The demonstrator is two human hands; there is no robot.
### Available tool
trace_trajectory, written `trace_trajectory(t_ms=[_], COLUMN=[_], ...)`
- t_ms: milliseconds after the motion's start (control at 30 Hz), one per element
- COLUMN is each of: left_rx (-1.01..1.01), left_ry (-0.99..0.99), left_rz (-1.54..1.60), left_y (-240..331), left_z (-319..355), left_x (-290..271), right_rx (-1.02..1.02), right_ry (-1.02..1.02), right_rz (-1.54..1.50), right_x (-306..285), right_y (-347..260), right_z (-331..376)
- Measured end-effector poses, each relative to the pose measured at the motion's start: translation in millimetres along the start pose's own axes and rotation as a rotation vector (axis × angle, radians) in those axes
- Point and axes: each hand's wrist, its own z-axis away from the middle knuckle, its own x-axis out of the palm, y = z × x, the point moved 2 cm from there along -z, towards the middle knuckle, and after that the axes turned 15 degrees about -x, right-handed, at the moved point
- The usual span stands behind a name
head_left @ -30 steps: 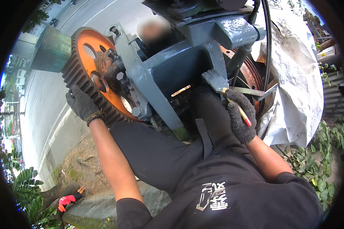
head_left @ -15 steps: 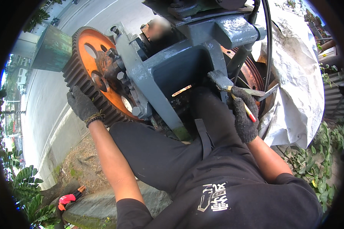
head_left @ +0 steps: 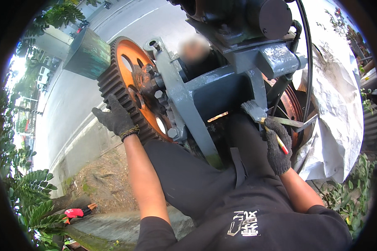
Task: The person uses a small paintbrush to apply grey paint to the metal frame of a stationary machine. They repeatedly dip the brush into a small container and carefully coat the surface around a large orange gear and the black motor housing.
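My left hand [head_left: 115, 119], in a dark knitted glove, rests at the toothed rim of a large orange gear [head_left: 150, 113]. Its fingers and thumb are spread, and nothing is held in it. In my right hand [head_left: 278, 146], gloved the same way, is a paintbrush [head_left: 253, 109] with a pale, red-tipped handle. The brush's grey-coated bristles point up and left, close to the grey-painted machine frame [head_left: 189, 113]. I cannot tell whether they touch it. My legs straddle the frame's lower end.
A dark motor [head_left: 238, 25] sits on top of the frame. To the right are a grooved reddish wheel [head_left: 292, 100], black cables [head_left: 309, 54] and a crumpled white sheet [head_left: 337, 108]. A person [head_left: 194, 49] is partly visible beyond the frame. A green box-shaped block [head_left: 88, 56] stands beyond the gear.
The whole view has shifted, so the machine and both hands appear farther right and lower. My left thumb and fingers are spread wider. The paintbrush stays in my right hand beside the frame.
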Motion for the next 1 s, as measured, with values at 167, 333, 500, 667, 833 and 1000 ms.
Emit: trace_trajectory(t_ms=[167, 333, 500, 667, 833, 1000], left_rx=[0.071, 0.030, 0.024, 0.062, 0.046, 0.037], left_ry=[-0.046, -0.127, -0.191, -0.132, -0.057, -0.008], left_rz=[-0.072, -0.143, -0.156, -0.215, -0.262, -0.259], left_y=[0, 7, 4, 1, 8, 12], left_z=[6, 8, 7, 3, 13, 18], left_x=[4, 2, 3, 3, 6, 9], right_rx=[-0.077, -0.198, -0.122, -0.231, -0.360, -0.371], right_ry=[-0.049, -0.132, -0.073, -0.191, -0.237, -0.034], right_rz=[0.076, 0.155, -0.003, 0.025, 0.075, -0.123], right_x=[-3, 2, 3, 9, 62, 96], right_y=[5, -23, -20, -24, -52, -53], right_z=[4, -12, -10, -25, -94, -148])
